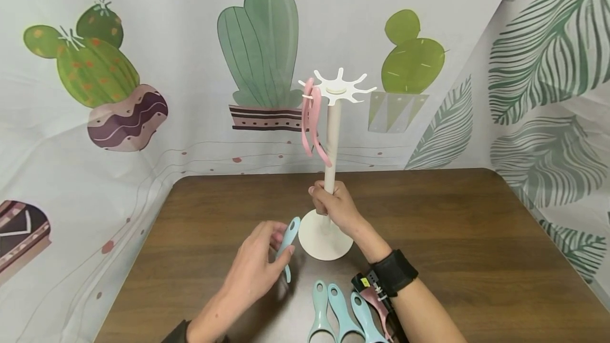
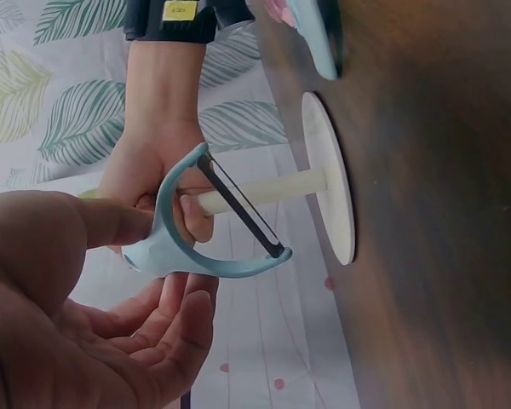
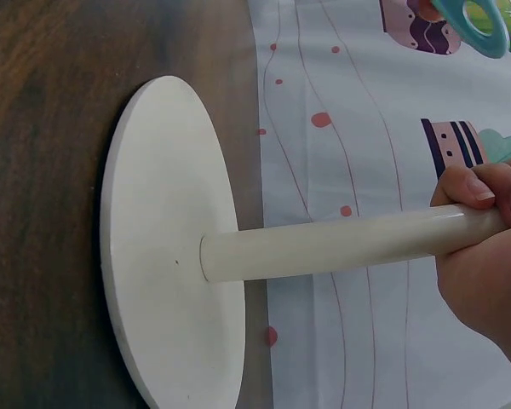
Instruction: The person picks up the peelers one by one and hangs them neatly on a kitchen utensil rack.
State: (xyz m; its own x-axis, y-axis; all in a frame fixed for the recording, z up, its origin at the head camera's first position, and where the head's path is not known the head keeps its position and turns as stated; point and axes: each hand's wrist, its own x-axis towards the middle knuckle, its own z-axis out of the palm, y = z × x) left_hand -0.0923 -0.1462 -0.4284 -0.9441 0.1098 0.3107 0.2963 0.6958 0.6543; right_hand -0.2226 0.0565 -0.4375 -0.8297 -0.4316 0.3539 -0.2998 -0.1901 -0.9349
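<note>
My left hand (image 1: pixel 252 266) pinches a light blue Y-shaped peeler (image 1: pixel 288 238) between thumb and fingers, just left of a cream utensil stand (image 1: pixel 333 136). In the left wrist view the thumb presses the neck of the peeler (image 2: pixel 163 243), and its dark-edged blade faces the stand's base. My right hand (image 1: pixel 337 205) grips the lower part of the stand's pole, which stands upright on a round base (image 1: pixel 314 242). From a hook at the left of the star-shaped top hangs a pink peeler (image 1: pixel 314 113). The right wrist view shows fingers (image 3: pixel 477 192) wrapped round the pole.
Three bluish-green peelers (image 1: pixel 321 303) lie at the table's front, handles pointing away from me. A pink peeler (image 1: pixel 375 300) lies to their right, partly hidden by the right wrist's camera strap. Behind the brown table (image 1: pixel 429 216) hangs a cactus-print cloth (image 1: pixel 190 68).
</note>
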